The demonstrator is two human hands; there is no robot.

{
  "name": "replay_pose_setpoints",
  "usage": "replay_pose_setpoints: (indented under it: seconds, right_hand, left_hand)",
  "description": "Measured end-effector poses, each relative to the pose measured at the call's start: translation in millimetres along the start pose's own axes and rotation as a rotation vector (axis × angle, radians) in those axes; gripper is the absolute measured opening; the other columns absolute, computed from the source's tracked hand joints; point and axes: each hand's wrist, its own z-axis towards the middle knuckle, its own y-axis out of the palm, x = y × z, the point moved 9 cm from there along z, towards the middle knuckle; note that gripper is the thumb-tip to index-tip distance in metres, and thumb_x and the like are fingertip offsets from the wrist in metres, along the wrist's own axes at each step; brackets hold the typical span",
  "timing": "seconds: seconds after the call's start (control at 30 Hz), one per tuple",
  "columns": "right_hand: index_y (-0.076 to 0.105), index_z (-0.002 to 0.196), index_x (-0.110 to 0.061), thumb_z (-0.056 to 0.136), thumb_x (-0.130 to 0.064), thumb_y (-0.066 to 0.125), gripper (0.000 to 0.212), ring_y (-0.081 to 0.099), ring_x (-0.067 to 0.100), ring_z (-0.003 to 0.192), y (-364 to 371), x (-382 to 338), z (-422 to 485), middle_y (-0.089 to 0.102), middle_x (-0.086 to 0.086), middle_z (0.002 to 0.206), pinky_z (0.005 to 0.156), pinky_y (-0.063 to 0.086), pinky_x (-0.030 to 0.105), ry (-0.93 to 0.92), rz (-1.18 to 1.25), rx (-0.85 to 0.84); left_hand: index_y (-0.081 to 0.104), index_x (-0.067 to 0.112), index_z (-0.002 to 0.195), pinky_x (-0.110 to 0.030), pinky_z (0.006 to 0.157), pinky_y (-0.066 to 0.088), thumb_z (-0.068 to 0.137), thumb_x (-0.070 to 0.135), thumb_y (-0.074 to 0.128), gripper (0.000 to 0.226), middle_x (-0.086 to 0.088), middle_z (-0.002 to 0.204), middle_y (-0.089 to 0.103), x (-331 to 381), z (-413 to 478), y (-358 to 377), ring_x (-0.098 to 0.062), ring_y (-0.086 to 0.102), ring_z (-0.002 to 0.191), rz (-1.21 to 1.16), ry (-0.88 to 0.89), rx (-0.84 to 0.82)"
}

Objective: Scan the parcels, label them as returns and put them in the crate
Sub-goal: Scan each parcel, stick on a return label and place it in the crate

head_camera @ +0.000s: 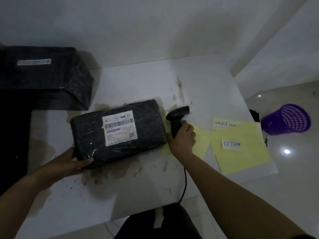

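The parcel (86,131) is lying flat on the table (138,83). Its long axis is running left to right and rising slightly toward the far right. Its label (120,127) is facing up, barcode along the far edge. The left hand (72,163) is gripping the parcel's near-left corner, thumb curled over the top. The right hand (183,140) is wrapping its fingers round the handle of the scanner (177,118), just beside the parcel's right end. The scanner's head is pointing left, apparently at the parcel, though the dim light blurs it. A RETURN sticker (231,144) is sitting on yellow sheets (241,161) further right.
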Motion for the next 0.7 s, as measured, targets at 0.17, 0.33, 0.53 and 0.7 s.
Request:
replay_pose_setpoints:
  seconds: [0.17,0.33,0.53,0.7]
  right_hand:
    - [0.044,0.14,-0.011,0.091,-0.032,0.066,0.058,0.046,0.033,0.12,-58,34,-5,0.047,0.012,0.138,0.098,0.038,0.043,-0.195,0.191,0.107]
    - [0.051,0.131,-0.01,0.083,-0.01,0.07,0.052,0.052,0.041,0.111,-120,144,11,0.054,0.018,0.13,0.093,0.043,0.05,-0.121,0.053,0.215]
    - [0.063,0.111,-0.005,0.083,-0.013,0.075,0.031,0.057,0.041,0.102,-127,199,42,0.057,0.019,0.117,0.087,0.049,0.047,-0.12,-0.05,0.071]
    - [0.063,0.095,-0.002,0.089,-0.009,0.066,0.009,0.061,0.039,0.086,-135,198,52,0.061,0.02,0.104,0.077,0.049,0.043,-0.132,-0.041,0.025]
  left_hand:
    - [0.037,0.036,0.143,-0.022,0.112,0.03,0.059,0.025,0.089,0.1,0.001,0.155,0.036,45,-17,4,0.007,0.041,0.126,0.2,0.182,0.28]
    - [0.028,0.014,0.156,-0.041,0.123,0.02,0.076,0.005,0.082,0.097,-0.017,0.162,0.025,75,-29,33,-0.028,0.021,0.151,0.663,0.468,0.535]
    - [0.031,0.011,0.156,-0.058,0.121,0.019,0.084,0.024,0.08,0.087,-0.013,0.166,0.018,75,-26,99,-0.041,0.011,0.153,0.881,0.445,0.504]
    - [0.025,0.012,0.158,-0.053,0.123,0.012,0.082,0.027,0.079,0.094,-0.011,0.168,0.012,71,-28,99,-0.038,0.006,0.154,0.937,0.39,0.532]
